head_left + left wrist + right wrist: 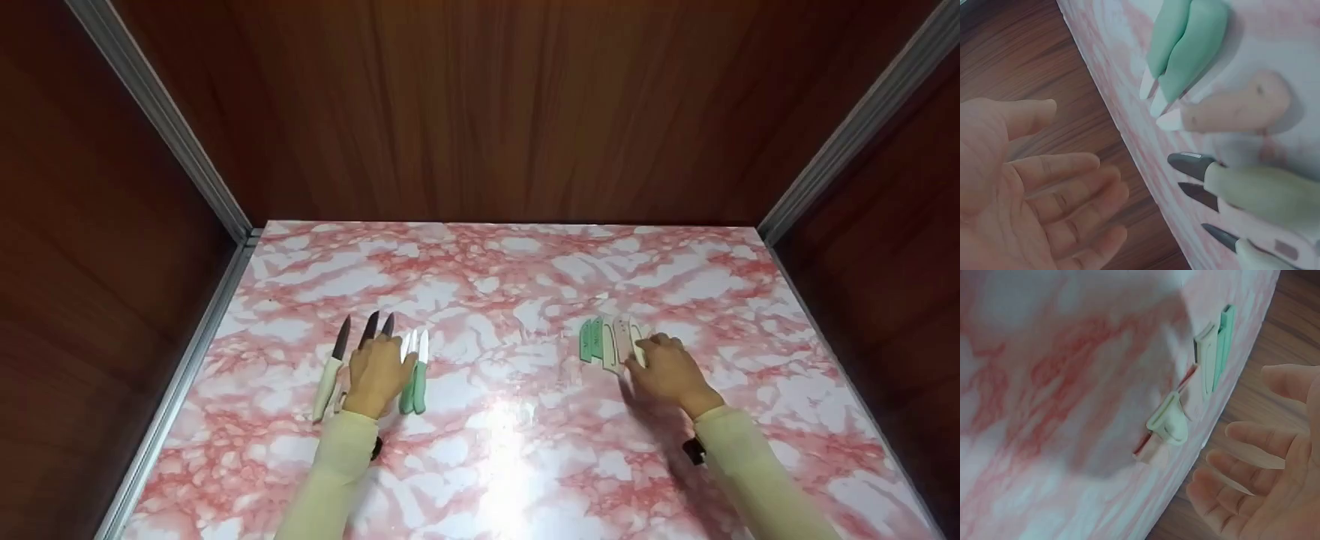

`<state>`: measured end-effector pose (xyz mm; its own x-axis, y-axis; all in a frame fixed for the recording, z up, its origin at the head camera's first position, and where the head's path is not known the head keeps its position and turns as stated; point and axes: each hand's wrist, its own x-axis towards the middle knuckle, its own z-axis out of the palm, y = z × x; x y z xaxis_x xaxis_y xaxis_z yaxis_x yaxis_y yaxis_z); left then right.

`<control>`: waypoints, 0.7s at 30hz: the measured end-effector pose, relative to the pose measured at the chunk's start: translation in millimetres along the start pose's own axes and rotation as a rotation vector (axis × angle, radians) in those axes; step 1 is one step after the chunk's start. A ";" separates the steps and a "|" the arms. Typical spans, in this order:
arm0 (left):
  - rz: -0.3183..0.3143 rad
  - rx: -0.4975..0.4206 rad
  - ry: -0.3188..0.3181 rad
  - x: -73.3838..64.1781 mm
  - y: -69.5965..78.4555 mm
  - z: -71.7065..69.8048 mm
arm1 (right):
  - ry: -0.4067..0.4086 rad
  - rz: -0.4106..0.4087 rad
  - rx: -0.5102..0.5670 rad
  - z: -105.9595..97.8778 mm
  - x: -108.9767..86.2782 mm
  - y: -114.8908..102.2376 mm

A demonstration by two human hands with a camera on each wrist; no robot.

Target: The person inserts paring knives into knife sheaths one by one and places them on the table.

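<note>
Several knives lie in a row at the left of the table. In the head view my left hand (377,373) is over the middle of them, hiding some handles. A cream-handled knife (328,382) with a dark blade is to its left, and two green-handled knives (420,386) are to its right. The left wrist view shows relaxed, empty fingers and a pink knife handle (1235,112). My right hand (670,371) hovers at the right end of a row of blade covers, its fingers loose and empty. Green covers (591,340), cream covers (1171,422) and pink covers (1192,391) make up this row.
The table (487,300) has a red and white marbled top. Dark wood panels (480,112) stand behind and at both sides, with grey metal rails (172,127) at the corners. A bright glare falls on the table's front middle.
</note>
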<state>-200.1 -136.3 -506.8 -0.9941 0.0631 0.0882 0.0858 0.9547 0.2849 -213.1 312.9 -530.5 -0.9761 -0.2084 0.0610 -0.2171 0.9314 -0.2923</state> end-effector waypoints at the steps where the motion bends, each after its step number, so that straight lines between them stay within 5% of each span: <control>1: 0.009 -0.004 0.006 -1.4 -0.2 1.5 | 0.004 -0.006 0.003 1.3 -0.5 -0.8; 10: 0.059 -0.008 -0.023 -10.7 1.4 10.7 | 0.041 -0.050 0.038 12.5 0.7 -7.5; 21: 0.181 -0.104 -0.146 -23.8 8.7 6.8 | 0.145 -0.303 -0.023 31.5 26.8 -26.8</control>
<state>-176.1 -127.5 -513.0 -0.9604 0.2784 0.0101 0.2618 0.8895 0.3744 -233.4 273.0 -551.1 -0.8572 -0.4341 0.2772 -0.4962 0.8401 -0.2189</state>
